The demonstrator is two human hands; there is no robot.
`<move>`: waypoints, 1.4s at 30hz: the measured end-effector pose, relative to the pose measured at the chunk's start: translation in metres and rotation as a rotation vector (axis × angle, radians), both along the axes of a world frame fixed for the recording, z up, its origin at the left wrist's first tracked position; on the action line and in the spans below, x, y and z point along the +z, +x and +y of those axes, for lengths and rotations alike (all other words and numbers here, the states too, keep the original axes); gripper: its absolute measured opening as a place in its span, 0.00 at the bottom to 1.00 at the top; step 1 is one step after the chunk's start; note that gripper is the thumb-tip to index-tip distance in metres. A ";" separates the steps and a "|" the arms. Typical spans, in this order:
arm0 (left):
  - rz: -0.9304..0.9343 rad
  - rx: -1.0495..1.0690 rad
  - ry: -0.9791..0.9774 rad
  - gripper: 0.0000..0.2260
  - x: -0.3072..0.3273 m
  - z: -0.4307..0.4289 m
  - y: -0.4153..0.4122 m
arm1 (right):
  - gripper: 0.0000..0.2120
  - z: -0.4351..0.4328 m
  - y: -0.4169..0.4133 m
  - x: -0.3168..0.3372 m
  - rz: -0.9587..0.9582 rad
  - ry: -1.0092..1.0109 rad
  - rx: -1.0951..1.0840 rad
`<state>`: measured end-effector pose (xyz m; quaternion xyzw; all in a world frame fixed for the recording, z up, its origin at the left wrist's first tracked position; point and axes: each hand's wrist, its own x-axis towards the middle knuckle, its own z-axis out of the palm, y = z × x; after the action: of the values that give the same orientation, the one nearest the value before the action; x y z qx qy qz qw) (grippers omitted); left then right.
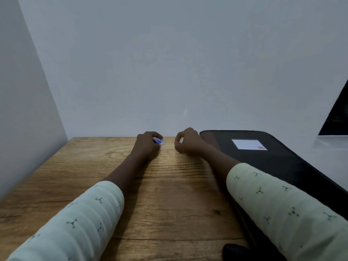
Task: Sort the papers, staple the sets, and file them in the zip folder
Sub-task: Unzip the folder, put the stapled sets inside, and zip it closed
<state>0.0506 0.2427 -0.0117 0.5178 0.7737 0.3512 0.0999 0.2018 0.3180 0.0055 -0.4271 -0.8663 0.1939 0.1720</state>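
I see the folder point(278, 162) lying flat on the right side of the desk point(169, 194). Its far edge is near the wall point(169, 63) and its long side runs back toward me. It is black with a dull sheen and rounded corners, and a raised seam follows the edge. On its cover, toward the far end, sits a white label point(248, 144) with faint ruled lines and a small red mark in its lower right corner. The folder looks closed. Its near part is hidden under the right sleeve point(286, 208).

The left hand point(146, 146) rests at the far edge of the desk with its fingers curled round a small white box point(160, 141) with blue print. The box pokes out on the thumb side, and I cannot read the print. The right hand point(189, 141) is just beside it, a little apart, next to the folder's far left corner. Its fingers are curled in and a pale sliver shows by the thumb. I cannot tell whether it is holding anything.

Both forearms stretch forward over the wood grain in pale patterned sleeves. A dark rounded object point(235, 251) sits at the bottom edge by the right arm, too cut off to identify. A dark slanted panel point(337, 117) stands at the far right.
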 end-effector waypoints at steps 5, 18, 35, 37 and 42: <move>0.021 -0.094 -0.031 0.18 0.004 0.010 0.030 | 0.14 0.006 0.026 0.010 -0.157 0.037 -0.028; 0.039 -0.103 0.068 0.13 -0.002 0.033 0.064 | 0.29 0.018 0.044 0.020 -0.324 0.051 0.055; -0.044 -0.098 0.125 0.24 -0.005 0.037 0.065 | 0.41 0.028 0.062 0.015 -0.109 -0.051 0.023; -0.048 -0.096 0.145 0.23 -0.007 0.038 0.064 | 0.40 0.030 0.061 0.013 -0.113 -0.041 0.013; -0.047 -0.083 0.183 0.19 -0.011 0.041 0.066 | 0.34 0.034 0.061 0.014 -0.176 0.005 0.008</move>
<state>0.1163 0.2836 -0.0224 0.5479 0.7137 0.4281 0.0845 0.2625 0.3523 0.0196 -0.4388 -0.8802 0.1540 0.0953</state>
